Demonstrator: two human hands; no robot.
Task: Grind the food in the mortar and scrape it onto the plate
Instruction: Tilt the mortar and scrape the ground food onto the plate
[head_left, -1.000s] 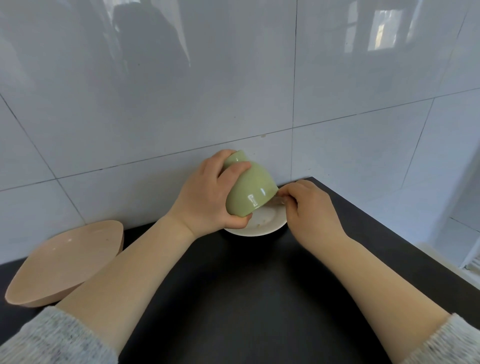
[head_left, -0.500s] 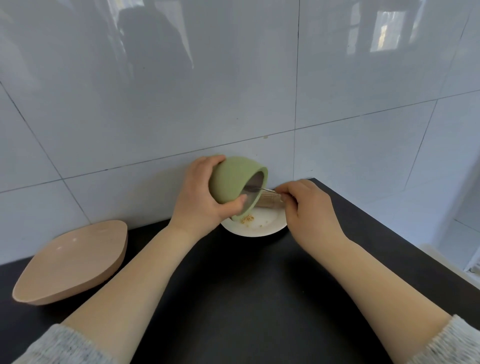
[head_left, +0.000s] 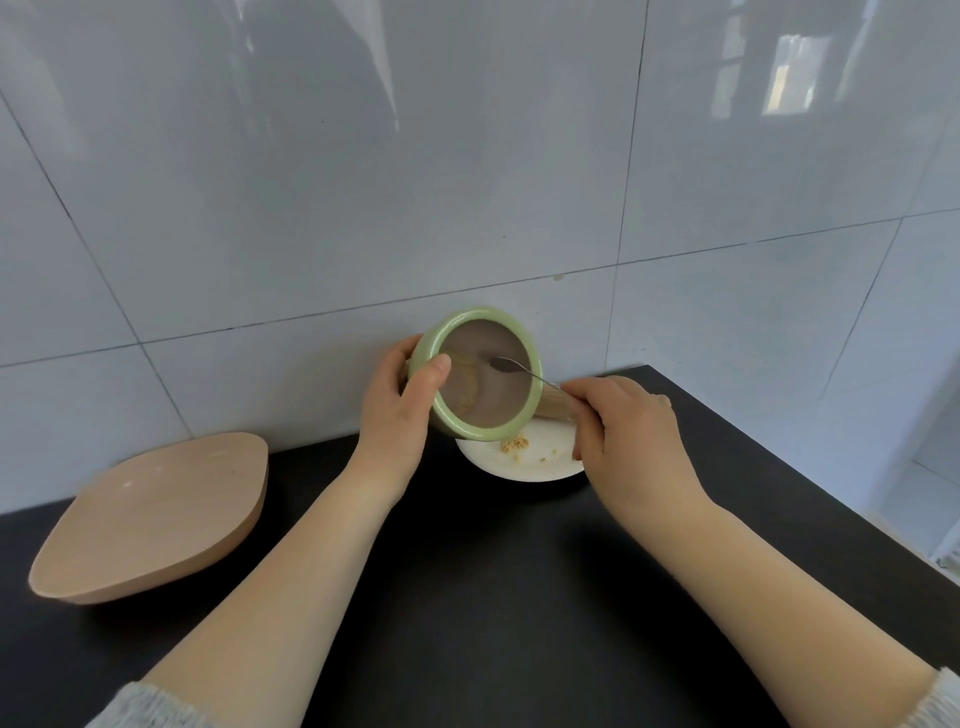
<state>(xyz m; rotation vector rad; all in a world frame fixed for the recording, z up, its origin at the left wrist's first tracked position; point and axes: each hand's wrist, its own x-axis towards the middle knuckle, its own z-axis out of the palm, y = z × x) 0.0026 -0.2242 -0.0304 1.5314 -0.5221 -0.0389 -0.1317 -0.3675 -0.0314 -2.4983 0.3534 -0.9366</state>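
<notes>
Scraping goes best if I keep my left hand (head_left: 402, 415) gripping the tilted mortar (head_left: 478, 376) over the plate (head_left: 524, 465), my right hand (head_left: 623, 431) pinching the spoon (head_left: 506, 365), dragging the paste at nine o'clock inside toward six.

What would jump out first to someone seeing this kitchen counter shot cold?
The green mortar, gripped by the left hand and tipped so its mouth faces the camera above the white plate by the tiled wall. Next, the right hand pinching a thin metal spoon that reaches into the mortar, where ground food clings to the inner wall; a few crumbs lie on the plate. A peach bowl sits far left on the black counter.
</notes>
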